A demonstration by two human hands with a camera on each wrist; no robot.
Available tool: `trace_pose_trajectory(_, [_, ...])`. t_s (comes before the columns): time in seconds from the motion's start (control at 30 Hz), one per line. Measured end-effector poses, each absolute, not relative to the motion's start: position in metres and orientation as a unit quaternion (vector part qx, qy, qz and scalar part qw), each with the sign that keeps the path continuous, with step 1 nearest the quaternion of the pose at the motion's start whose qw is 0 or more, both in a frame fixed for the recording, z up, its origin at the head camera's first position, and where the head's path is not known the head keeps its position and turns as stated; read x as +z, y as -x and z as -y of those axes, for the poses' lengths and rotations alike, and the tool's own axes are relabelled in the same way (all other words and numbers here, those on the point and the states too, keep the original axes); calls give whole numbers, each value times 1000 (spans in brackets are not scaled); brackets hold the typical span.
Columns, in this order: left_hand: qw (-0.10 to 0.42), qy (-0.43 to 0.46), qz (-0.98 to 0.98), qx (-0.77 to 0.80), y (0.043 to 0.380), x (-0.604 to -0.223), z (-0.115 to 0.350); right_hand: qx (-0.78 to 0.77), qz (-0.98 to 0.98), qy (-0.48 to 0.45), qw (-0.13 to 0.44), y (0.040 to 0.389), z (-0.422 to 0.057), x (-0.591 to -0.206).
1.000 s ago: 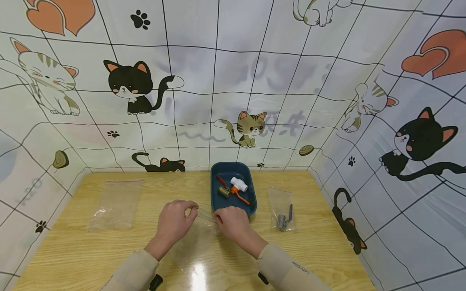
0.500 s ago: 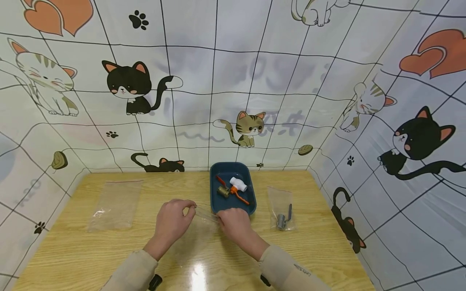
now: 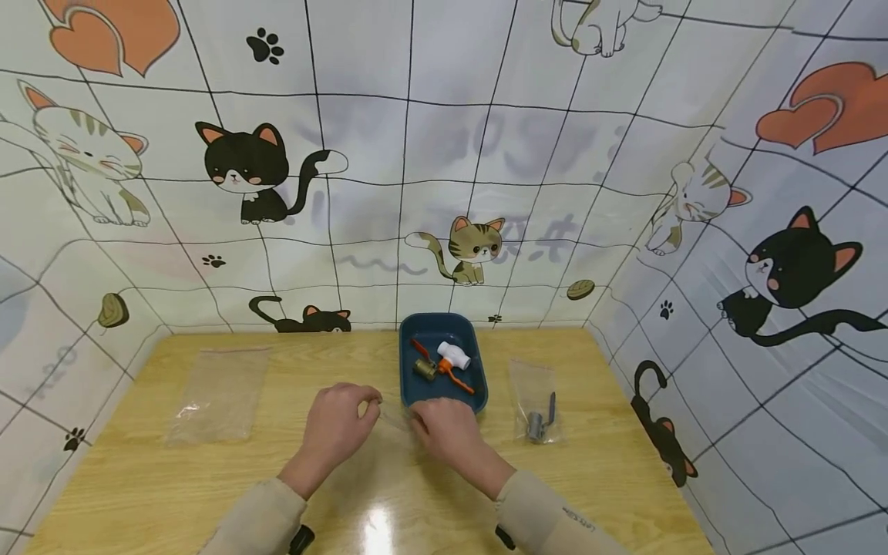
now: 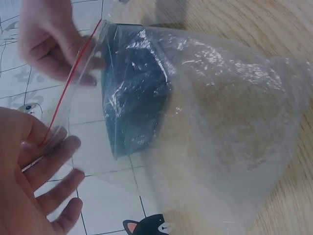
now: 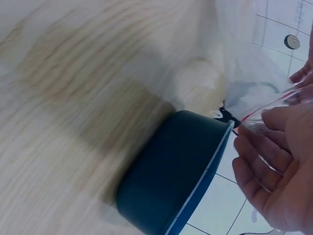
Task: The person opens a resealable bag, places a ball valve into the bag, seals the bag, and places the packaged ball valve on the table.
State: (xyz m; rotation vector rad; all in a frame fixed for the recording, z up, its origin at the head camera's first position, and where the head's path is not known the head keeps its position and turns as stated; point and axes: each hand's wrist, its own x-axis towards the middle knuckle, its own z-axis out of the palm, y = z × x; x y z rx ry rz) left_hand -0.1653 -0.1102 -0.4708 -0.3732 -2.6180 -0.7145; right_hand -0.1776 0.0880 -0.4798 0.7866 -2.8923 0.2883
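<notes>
A clear zip bag (image 4: 220, 112) with a red line along its top hangs between my two hands. My left hand (image 3: 340, 424) pinches one end of the bag's top edge between thumb and index finger, the other fingers loosely bent. At the opposite end my right hand (image 3: 451, 435) pinches the same edge, just in front of the blue tray (image 3: 423, 395). No object shows inside this bag. In the tray lie a white ball valve (image 3: 454, 354) with an orange handle and a brass ball valve (image 3: 425, 370) with a red handle.
Flat on the table's left lies another clear zip bag (image 3: 218, 397). To the right of the tray, a smaller zip bag (image 3: 530, 378) holds a grey ball valve (image 3: 536, 425). A cat-printed curtain (image 3: 375, 208) closes off the wooden table (image 3: 139, 478) at the back and sides.
My left hand has shifted slightly right, closer to my right hand, and the bag's edge between them looks less taut. The tray and valves stay in place.
</notes>
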Motion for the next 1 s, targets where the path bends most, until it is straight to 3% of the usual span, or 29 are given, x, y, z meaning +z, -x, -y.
trace_pose_trajectory(0.27, [160, 139, 943, -258, 162, -472, 103, 168, 952, -249, 58, 178, -77, -473])
trace_pose_trajectory(0.47, [168, 96, 944, -269, 153, -478, 98, 253, 947, -188, 54, 177, -76, -469])
trace_pose_trajectory(0.73, [42, 57, 950, -305, 146, -477, 89, 291, 939, -178, 50, 174, -73, -466])
trace_pose_trajectory(1.0, [32, 50, 953, -297, 145, -474, 83, 307, 932, -186, 57, 173, -70, -468])
